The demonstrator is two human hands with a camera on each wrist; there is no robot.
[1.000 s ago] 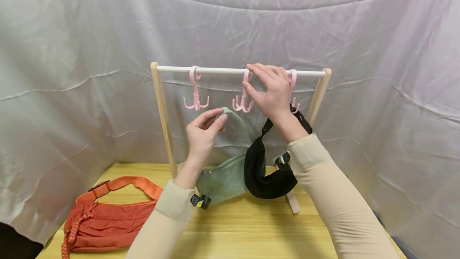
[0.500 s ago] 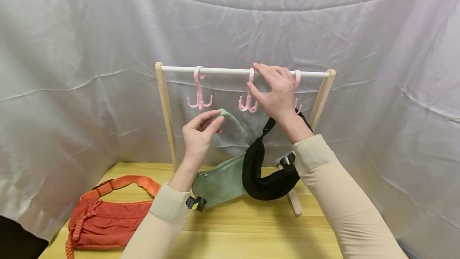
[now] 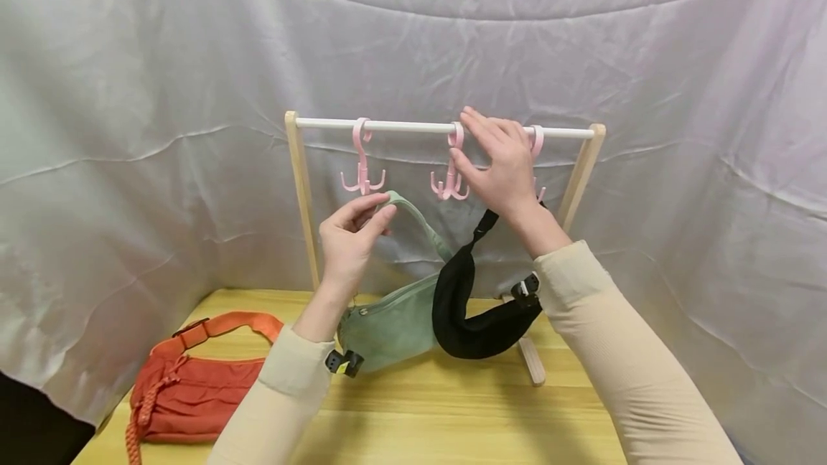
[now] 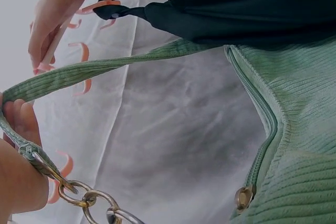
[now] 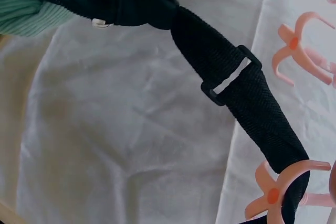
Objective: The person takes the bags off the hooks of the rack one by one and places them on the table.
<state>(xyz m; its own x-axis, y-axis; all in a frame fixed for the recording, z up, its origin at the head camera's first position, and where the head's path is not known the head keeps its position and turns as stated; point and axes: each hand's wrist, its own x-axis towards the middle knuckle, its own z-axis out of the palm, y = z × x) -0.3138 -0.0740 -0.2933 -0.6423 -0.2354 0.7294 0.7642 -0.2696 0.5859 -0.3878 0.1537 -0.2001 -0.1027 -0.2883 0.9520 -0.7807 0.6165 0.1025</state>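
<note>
So the left hand [image 3: 349, 235] has the strap of a sage-green corduroy bag [image 3: 390, 329] pinched between thumb and bent fingers, pretty much closed up on it. From the head view the top of that loop sits a bit lower than the hooks, between the left and middle ones, and it isn't on any of them. The bag's body dangles low, tilted, its right part tucked behind a black fabric crescent-shaped bag [image 3: 478, 336]. Can't tell if its bottom touches the pale yellow wooden worktop [image 3: 465, 407]. In the left wrist view there's a chunky metal chain [image 4: 97, 198] at the near end of the strap, plus a zip.

The right hand [image 3: 500, 163] is up at the white bar [image 3: 407, 125] of a light wood rack, fingers mostly straight, thumb well apart from them, right by the pink plastic middle hook [image 3: 450, 178]. Can't tell if they're actually touching it, but they aren't wrapped round it.

There's a matching left hook [image 3: 362, 160] and right hook [image 3: 538, 141] too; the black one hangs off the right hook by its webbing strap. An orange-red fabric bag [image 3: 200, 397] with a braided cord lies on the worktop off to the left.
</note>
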